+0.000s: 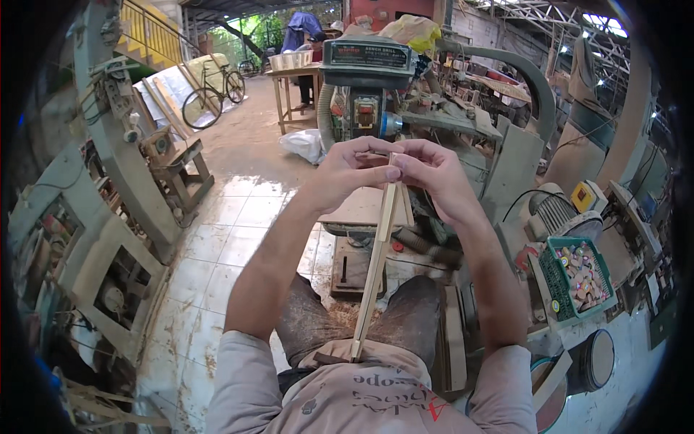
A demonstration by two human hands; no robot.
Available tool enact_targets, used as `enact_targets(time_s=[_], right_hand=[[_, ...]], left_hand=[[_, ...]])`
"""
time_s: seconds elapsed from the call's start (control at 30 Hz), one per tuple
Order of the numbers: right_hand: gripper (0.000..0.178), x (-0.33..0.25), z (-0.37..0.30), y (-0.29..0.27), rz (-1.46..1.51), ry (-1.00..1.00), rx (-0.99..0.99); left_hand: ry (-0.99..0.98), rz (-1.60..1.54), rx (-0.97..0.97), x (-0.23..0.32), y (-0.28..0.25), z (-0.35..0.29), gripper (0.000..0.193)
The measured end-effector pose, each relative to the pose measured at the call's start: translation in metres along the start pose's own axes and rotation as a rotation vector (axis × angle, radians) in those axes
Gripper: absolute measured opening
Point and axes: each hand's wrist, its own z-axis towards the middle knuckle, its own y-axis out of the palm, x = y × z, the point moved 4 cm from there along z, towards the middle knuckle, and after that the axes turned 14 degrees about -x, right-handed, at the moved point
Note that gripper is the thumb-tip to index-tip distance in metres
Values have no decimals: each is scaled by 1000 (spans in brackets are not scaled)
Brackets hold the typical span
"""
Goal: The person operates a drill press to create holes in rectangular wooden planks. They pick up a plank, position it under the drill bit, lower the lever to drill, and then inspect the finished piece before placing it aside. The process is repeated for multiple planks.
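A long, thin wooden strip (373, 278) slants from my lap up to my raised hands, its lower end resting against my shirt. My left hand (358, 166) pinches its upper end between thumb and fingers. From the other side, my right hand (430, 173) closes on the same end, the two thumbs almost meeting. Partway along the strip its outline steps, as if pieces overlap. Just beyond my hands stands a bench drill (367, 56), with a flat board (354, 208) on its table below. A small dark piece (330, 358) lies by the strip's lower end.
To the right a green basket (557, 286) of small wooden pieces sits near an electric motor (553, 213). Round tubs (594, 362) stand on the floor below. A wooden frame structure (108, 289) lines the left. Farther off are a bicycle (215, 92) and a person (318, 54) beside a table (278, 76).
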Motion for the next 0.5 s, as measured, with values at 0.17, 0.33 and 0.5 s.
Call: enact_targets(time_s=[0.17, 0.33, 0.5], right_hand=[[33, 0, -1, 2, -14, -44, -25], [32, 0, -5, 3, -5, -71, -12], [47, 6, -8, 4, 87, -14, 12]], left_hand=[[67, 15, -1, 2, 2, -2, 36], [114, 38, 19, 3, 6, -2, 34], [34, 14, 66, -5, -3, 0, 33]])
